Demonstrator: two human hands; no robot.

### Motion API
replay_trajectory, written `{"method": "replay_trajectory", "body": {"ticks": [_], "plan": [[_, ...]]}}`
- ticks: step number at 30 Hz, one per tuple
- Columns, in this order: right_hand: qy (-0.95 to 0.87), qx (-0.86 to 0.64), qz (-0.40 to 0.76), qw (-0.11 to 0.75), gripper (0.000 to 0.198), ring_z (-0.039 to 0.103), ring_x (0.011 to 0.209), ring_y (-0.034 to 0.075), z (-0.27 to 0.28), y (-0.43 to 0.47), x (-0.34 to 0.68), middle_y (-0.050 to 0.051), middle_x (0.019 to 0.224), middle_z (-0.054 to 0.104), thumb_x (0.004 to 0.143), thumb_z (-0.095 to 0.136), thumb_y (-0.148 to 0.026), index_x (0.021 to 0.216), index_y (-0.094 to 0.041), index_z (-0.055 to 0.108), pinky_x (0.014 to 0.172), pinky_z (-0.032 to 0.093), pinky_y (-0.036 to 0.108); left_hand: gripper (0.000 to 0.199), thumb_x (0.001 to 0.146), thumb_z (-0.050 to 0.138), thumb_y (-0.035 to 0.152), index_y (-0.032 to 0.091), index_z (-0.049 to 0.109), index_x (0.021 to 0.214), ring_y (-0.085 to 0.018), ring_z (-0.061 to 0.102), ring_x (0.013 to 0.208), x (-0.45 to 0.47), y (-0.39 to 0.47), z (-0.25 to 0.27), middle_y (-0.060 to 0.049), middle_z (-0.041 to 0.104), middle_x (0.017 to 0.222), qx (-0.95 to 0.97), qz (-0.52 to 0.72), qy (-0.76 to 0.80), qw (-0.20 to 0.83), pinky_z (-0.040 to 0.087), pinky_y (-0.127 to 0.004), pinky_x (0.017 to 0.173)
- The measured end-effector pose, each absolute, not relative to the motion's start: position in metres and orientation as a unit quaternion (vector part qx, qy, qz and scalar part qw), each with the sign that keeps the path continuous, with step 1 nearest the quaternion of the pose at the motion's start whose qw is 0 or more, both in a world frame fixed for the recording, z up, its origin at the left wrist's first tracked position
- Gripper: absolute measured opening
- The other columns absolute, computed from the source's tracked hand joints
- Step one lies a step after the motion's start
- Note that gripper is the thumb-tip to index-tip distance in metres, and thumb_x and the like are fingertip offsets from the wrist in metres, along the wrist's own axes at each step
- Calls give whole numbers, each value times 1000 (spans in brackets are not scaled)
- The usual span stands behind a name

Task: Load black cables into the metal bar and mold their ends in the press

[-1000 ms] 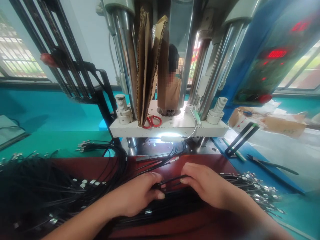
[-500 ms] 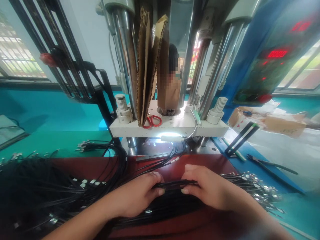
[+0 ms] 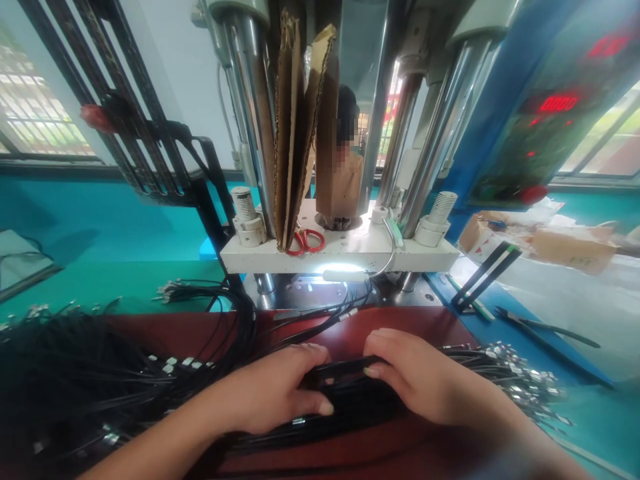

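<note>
Several thin black cables [image 3: 345, 369] run between my two hands in a narrow bunch. My left hand [image 3: 273, 387] curls its fingers loosely round the bunch, its thumb lowered away from them over the cables beneath. On the other side, my right hand [image 3: 413, 370] grips the bunch between thumb and bent fingers. Under both hands lies a thicker bundle of black cables [image 3: 355, 403] on the dark red tabletop [image 3: 390, 327]. Its right end, past my right wrist, fans out into shiny metal terminals [image 3: 520, 377].
A heap of black cables [image 3: 75, 373] covers the left side. Ahead stands a press with a white plate [image 3: 340, 260], holding red-handled scissors [image 3: 313, 240] and upright cardboard [image 3: 287, 147]. Pliers [image 3: 545, 327] lie at right, below a control panel [image 3: 545, 127]. Someone appears beyond the press.
My left thumb has dropped away from the fingers, loosening that grip. My right hand stays on the cables in almost the same place. The view has shifted slightly.
</note>
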State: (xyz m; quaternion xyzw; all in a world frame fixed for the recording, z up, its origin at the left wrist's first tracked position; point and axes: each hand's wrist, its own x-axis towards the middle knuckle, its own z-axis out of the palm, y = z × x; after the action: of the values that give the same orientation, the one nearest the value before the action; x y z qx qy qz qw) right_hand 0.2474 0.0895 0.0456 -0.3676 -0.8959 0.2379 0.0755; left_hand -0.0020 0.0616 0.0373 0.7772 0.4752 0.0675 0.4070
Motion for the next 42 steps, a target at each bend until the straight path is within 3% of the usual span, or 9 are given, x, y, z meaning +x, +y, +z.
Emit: {"method": "replay_trajectory", "body": {"ticks": [7,12,16,20,24,30,35,38,42], "plan": [[-898,-350,249,92,11,54,79,17,45,91,251,1,85,59,93,48,-15,85,-20,54,72,41,29,8,85,57,30,22,55,82,-16,54,80,-1,61,28,3,59,87,774,102,475,406,38,-26,70],[-904,-340,241,99,9,57,89,19,48,87,257,2,96,62,93,54,-28,98,-22,58,80,43,31,17,93,45,33,22,59,93,-17,53,83,-2,59,37,-1,59,94,792,114,460,384,39,-28,75],[-895,-395,152,145,33,56,101,25,37,78,260,8,111,62,87,61,-37,115,-21,55,89,41,39,23,95,43,36,21,60,100,-17,52,88,-9,64,46,-1,59,97,788,144,432,415,39,-28,81],[-870,-459,59,169,17,58,85,25,20,71,269,8,91,64,87,55,-23,102,-17,58,80,42,40,25,93,47,41,18,57,89,-14,49,72,-14,69,45,2,55,77,736,149,413,515,38,-26,68],[-854,-503,-2,135,9,57,81,25,28,72,289,7,84,63,82,52,-16,88,-19,58,77,42,41,26,92,49,43,18,53,89,-11,41,62,-16,70,41,6,46,63,687,165,386,593,33,-25,62],[-845,-498,-157,113,21,55,91,30,63,74,321,8,88,65,76,54,-14,93,-22,62,85,39,46,25,90,54,42,17,55,92,-10,35,60,-18,70,39,6,42,64,664,197,363,624,27,-25,59],[-846,-522,-100,32,13,59,82,28,56,87,356,7,82,67,82,54,-19,86,-25,66,76,45,44,26,87,57,42,17,56,89,-10,36,59,-18,71,35,6,42,63,646,202,354,646,28,-24,58],[-844,-524,-91,78,29,58,101,30,62,88,370,9,108,66,85,58,-28,114,-27,62,89,44,49,25,86,58,41,16,56,89,-10,35,58,-18,71,35,6,42,62,626,214,342,667,28,-24,56],[-855,-509,-9,95,69,47,123,32,65,78,350,10,140,47,79,66,-32,142,-31,37,101,40,50,26,85,60,41,16,56,90,-9,33,56,-20,72,37,6,43,63,604,230,325,690,28,-23,54]]}}
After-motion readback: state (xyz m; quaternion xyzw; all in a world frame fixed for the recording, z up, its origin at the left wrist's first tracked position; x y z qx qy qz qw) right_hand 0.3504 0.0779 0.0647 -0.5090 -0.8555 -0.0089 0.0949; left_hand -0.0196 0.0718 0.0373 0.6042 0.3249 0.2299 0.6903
